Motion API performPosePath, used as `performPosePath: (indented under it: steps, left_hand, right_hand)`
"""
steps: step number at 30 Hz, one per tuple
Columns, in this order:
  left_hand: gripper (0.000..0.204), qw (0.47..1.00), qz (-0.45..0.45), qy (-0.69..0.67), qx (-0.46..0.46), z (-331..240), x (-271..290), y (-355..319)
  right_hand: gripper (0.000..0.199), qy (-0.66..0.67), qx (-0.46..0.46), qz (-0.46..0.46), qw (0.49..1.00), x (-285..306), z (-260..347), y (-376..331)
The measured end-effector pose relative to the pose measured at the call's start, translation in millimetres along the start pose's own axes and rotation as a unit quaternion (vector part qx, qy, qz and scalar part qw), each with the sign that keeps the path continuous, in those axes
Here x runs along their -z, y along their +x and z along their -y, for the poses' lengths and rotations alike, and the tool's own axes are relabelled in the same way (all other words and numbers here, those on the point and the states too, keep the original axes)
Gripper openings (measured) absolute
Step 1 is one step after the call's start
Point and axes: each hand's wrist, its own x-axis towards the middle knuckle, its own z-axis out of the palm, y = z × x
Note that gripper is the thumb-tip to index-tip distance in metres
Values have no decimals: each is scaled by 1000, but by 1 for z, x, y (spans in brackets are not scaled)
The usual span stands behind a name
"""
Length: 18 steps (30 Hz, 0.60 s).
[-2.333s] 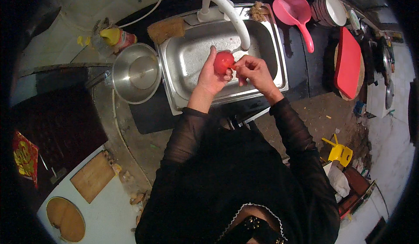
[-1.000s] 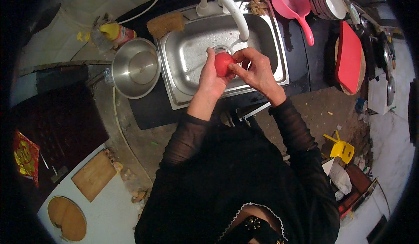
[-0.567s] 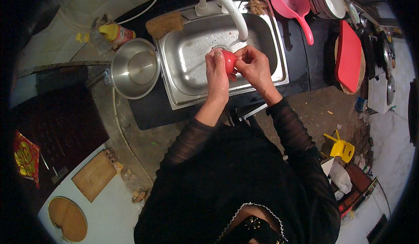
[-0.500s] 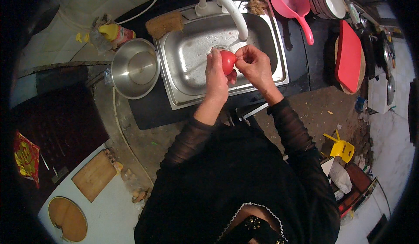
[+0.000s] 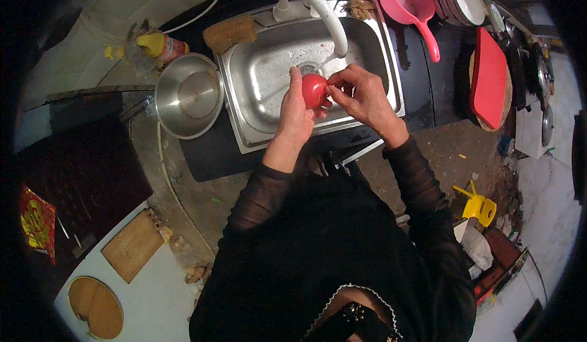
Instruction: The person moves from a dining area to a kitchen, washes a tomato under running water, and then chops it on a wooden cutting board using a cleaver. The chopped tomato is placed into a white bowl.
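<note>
A smooth red tomato [image 5: 314, 91] rests in my left hand [image 5: 296, 114], whose thumb and fingers wrap round it over the sink [image 5: 260, 106]. The thumb and forefinger of my right hand [image 5: 367, 97] pinch together against the tomato's right end. Whatever lies between those two fingertips is too small to make out. Above both hands arches a white tap [image 5: 327, 15], its mouth just beyond the tomato. The drain [image 5: 310, 70] shows in part behind the tomato.
Left of the sink stands a steel basin [image 5: 188, 97]; a brown sponge [image 5: 230, 34] lies on the sink's corner. To the right are a pink dipper [image 5: 408, 1], stacked bowls [image 5: 463, 4] and a red cutting board [image 5: 489, 79]. A yellow-capped bottle [image 5: 160, 45] stands back left.
Both hands have shifted slightly, the tomato a little left and down. My right hand has turned and its wrist has moved out to the right, the fingertips still at the tomato's end.
</note>
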Motion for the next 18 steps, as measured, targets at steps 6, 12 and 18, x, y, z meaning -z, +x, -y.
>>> performPosePath:
  steps: [6,12,18]
  left_hand:
    - [63,995,-13,85,-53,4,5,5]
    - [66,998,9,62,0,-1,9,2]
    - [63,980,146,-14,138,-12,22,3]
  right_hand:
    - [18,-27,34,5,999,-11,-12,-1]
    - [20,7,12,0,1000,-9,-6,-1]
    - [17,146,-67,0,987,-5,-18,1]
